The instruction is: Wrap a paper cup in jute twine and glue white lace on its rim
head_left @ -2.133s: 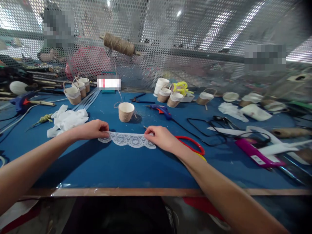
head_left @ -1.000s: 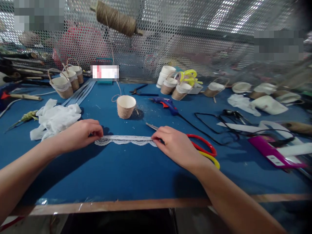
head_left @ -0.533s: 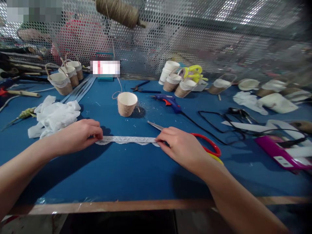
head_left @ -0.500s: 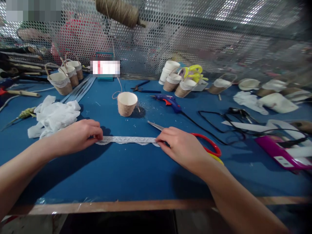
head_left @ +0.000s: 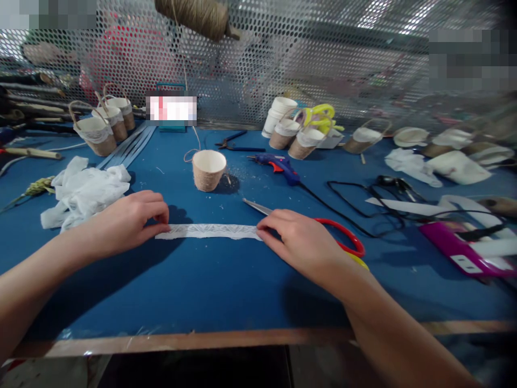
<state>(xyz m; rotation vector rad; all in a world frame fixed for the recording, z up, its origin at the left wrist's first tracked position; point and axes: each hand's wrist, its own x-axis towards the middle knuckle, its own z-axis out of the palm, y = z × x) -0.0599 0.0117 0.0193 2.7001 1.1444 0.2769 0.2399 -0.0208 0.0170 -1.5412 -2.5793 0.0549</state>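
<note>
A strip of white lace stretches flat across the blue table between my two hands. My left hand pinches its left end, and my right hand pinches the right end. Partly under my right hand lies a pair of scissors with red and yellow handles, its blades pointing left. Beyond the lace stands a twine-wrapped cup with a white inside; a thread runs up from beside it. A heap of white lace ribbon lies just past my left forearm.
A blue glue gun and pliers lie beyond the scissors. Finished small baskets stand at the back left, more baskets at the back right. A purple power strip and cable are at right. A twine spool hangs above.
The lace strip now lies flatter and looks wider, where it was narrower and folded before. Both hands keep hold of its ends and have barely moved.
</note>
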